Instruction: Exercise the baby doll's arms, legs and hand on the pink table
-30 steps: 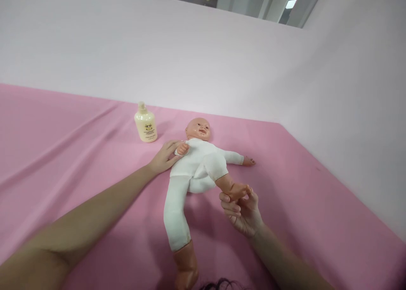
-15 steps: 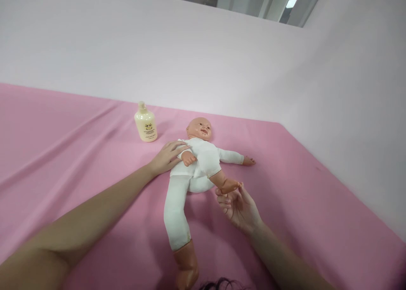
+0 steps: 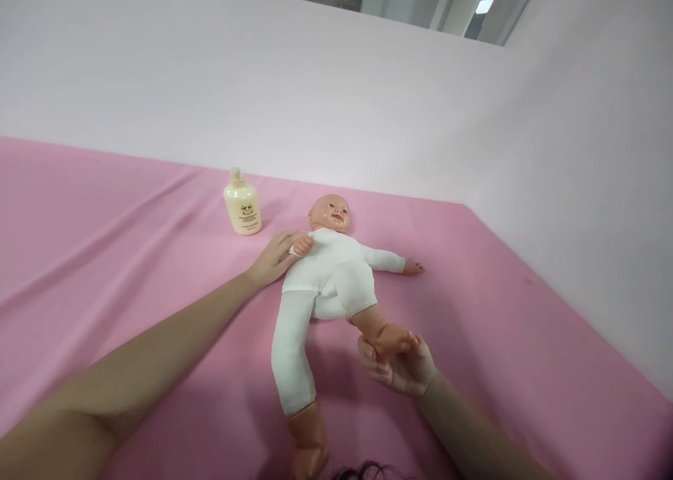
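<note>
A baby doll [image 3: 326,256] in a white cloth body lies on its back on the pink cover, head away from me. My left hand [image 3: 276,256] rests against the doll's side with stretched fingers, the tips partly hidden behind the doll's small raised hand [image 3: 303,245]. Its bent leg ends in a bare foot [image 3: 393,338]. My right hand [image 3: 402,368] is closed around that foot from below, thumb near the toes. The other leg [image 3: 294,354] stretches toward me, knee nearly straight.
A pale yellow pump bottle [image 3: 245,207] with a label stands left of the doll's head. The pink cover [image 3: 131,228] has creases on the left. White walls [image 3: 315,101] rise behind and at the right. Dark hair shows at the bottom edge.
My right hand has drawn the doll's foot toward me and slightly right, so the bent leg is less folded. The doll's hand by my left hand has moved up and left.
</note>
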A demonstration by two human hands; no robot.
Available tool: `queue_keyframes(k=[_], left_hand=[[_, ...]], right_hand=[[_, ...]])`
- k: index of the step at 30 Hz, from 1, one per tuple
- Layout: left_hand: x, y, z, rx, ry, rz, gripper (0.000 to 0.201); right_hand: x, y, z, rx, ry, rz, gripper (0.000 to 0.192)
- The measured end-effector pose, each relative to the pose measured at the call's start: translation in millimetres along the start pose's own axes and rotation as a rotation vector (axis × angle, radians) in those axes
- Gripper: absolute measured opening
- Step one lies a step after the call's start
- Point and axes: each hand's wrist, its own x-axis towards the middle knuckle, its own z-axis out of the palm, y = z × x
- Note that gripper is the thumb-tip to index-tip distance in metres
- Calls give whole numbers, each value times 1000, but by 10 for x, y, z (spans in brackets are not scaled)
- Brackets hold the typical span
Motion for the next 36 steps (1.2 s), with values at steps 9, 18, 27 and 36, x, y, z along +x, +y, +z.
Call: queue_keyframes(k=[9, 18, 27, 36], left_hand=[[-29, -177, 84, -242, 338, -417, 37], [-17, -178, 116, -374, 331, -475, 36], [-1, -68, 40, -41, 146, -104, 38], [-4, 49, 32, 153, -46, 215, 45]], right_hand=[[127, 139, -344, -51, -648, 292, 90], [42, 214, -364, -101, -568, 418, 75], [24, 54, -92, -81, -136, 173, 64], [152, -42, 48, -23, 251, 68, 31]])
